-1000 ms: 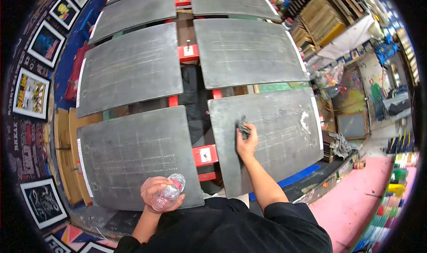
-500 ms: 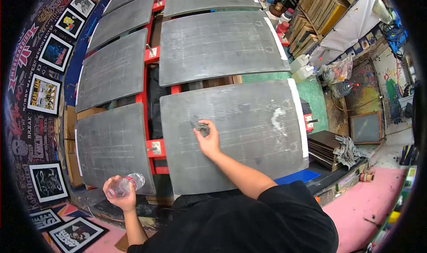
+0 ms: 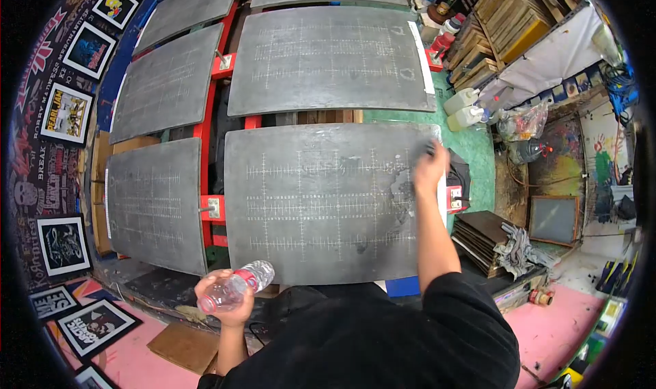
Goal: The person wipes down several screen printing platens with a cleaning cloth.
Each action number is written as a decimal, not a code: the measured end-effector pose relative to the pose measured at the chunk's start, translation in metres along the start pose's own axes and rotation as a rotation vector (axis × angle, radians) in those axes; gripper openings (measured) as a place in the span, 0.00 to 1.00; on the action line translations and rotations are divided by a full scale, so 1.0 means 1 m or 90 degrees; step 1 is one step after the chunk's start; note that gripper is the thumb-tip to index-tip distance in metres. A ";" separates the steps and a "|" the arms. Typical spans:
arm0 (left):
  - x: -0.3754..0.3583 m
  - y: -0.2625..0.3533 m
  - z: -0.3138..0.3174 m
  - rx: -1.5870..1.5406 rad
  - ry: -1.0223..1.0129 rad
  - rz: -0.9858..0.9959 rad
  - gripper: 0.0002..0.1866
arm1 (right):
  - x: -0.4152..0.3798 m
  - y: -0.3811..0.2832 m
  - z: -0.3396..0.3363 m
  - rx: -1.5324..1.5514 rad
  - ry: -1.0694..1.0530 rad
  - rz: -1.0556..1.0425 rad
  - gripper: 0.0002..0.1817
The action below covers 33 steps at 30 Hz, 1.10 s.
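My left hand (image 3: 236, 313) is wrapped around a clear plastic bottle (image 3: 257, 274), tilted just off the front edge of the nearest grey platen (image 3: 318, 184). At the far right of that platen, my right hand (image 3: 432, 173) presses on the surface. Its fingers are closed on a small dark rag (image 3: 425, 148), blurred by motion. A dark wet patch (image 3: 402, 187) lies left of the hand. White printed ruler lines cross the board.
More grey platens (image 3: 331, 61) stand behind and to the left on red arms (image 3: 217, 208). Right of the board are stacked dark boards (image 3: 482, 242), a heap of grey rags (image 3: 516, 252) and jugs (image 3: 465, 109). Framed prints (image 3: 65, 247) line the left.
My right hand has swept from the platen's left-middle to its right edge with the rag. A pale patch there now looks dark and wet. The bottle has shifted right with my left hand.
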<state>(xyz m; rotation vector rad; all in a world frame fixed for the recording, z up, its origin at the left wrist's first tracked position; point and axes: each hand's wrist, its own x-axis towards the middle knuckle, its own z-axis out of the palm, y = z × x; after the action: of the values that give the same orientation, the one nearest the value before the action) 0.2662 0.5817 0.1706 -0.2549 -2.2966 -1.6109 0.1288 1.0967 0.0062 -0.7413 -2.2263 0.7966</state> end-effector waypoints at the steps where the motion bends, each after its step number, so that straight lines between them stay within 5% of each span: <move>1: -0.003 0.000 0.003 0.003 -0.021 0.015 0.39 | -0.009 -0.022 0.031 -0.023 -0.054 -0.059 0.21; 2: -0.006 -0.001 0.008 0.005 -0.037 0.032 0.38 | -0.027 -0.053 0.074 0.082 -0.070 -0.059 0.22; 4: 0.005 0.004 0.020 0.050 -0.111 0.126 0.38 | -0.075 -0.175 0.135 0.172 -0.381 0.158 0.21; 5: 0.011 0.010 0.024 0.102 -0.144 0.147 0.38 | -0.111 -0.226 0.167 0.155 -0.588 0.047 0.17; 6: 0.007 0.013 0.029 0.108 -0.144 0.136 0.38 | -0.144 -0.252 0.195 0.374 -0.757 -0.292 0.19; 7: 0.010 0.012 0.036 0.083 -0.111 0.156 0.38 | -0.159 -0.300 0.189 0.623 -0.892 -0.402 0.22; 9: 0.015 0.012 0.049 0.039 -0.055 0.159 0.38 | -0.175 -0.342 0.178 0.574 -0.919 -0.415 0.22; 12: 0.024 0.011 0.053 0.032 -0.102 0.143 0.38 | -0.149 -0.330 0.170 0.541 -0.706 -0.451 0.21; 15: 0.035 -0.001 0.068 0.023 -0.124 0.150 0.37 | -0.084 -0.219 0.166 0.159 -0.690 -0.579 0.17; 17: 0.037 -0.009 0.075 0.005 -0.142 0.148 0.36 | -0.038 -0.122 0.119 0.092 -0.635 -0.627 0.17; 19: 0.036 -0.014 0.080 0.017 -0.146 0.153 0.35 | 0.025 -0.051 0.032 -0.166 -0.634 -0.458 0.18; 20: 0.033 -0.011 0.082 0.010 -0.150 0.146 0.35 | 0.049 0.035 0.009 -0.085 -0.436 -0.348 0.17; 21: 0.032 -0.011 0.086 0.025 -0.144 0.147 0.35 | 0.079 0.024 -0.045 -0.100 -0.280 0.107 0.16; 22: 0.031 -0.009 0.094 0.043 -0.135 0.148 0.35 | 0.103 0.056 -0.086 -0.298 -0.118 -0.010 0.17; 24: 0.031 0.000 0.111 0.050 -0.129 0.155 0.34 | 0.134 0.127 -0.136 -0.150 0.166 0.072 0.22; 26: 0.025 0.009 0.130 0.071 -0.108 0.173 0.33 | 0.146 0.112 -0.148 -0.169 0.175 0.004 0.25; 27: 0.021 0.014 0.142 0.085 -0.103 0.181 0.33 | 0.143 0.071 -0.139 -0.139 0.078 -0.171 0.28; 29: 0.010 0.030 0.170 0.100 -0.076 0.174 0.33 | 0.110 0.034 -0.101 0.058 -0.311 -0.111 0.30; 31: -0.010 0.048 0.197 0.097 -0.022 0.144 0.34 | 0.076 0.016 -0.054 0.055 -0.666 -0.490 0.26; 33: -0.036 0.062 0.223 0.090 0.024 0.100 0.36 | 0.074 0.025 -0.040 0.147 -0.771 -0.641 0.21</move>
<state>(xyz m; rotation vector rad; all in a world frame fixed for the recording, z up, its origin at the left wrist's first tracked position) 0.2848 0.8135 0.1428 -0.3580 -2.2867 -1.3593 0.1183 1.1766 0.0408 1.2654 -2.8489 1.0084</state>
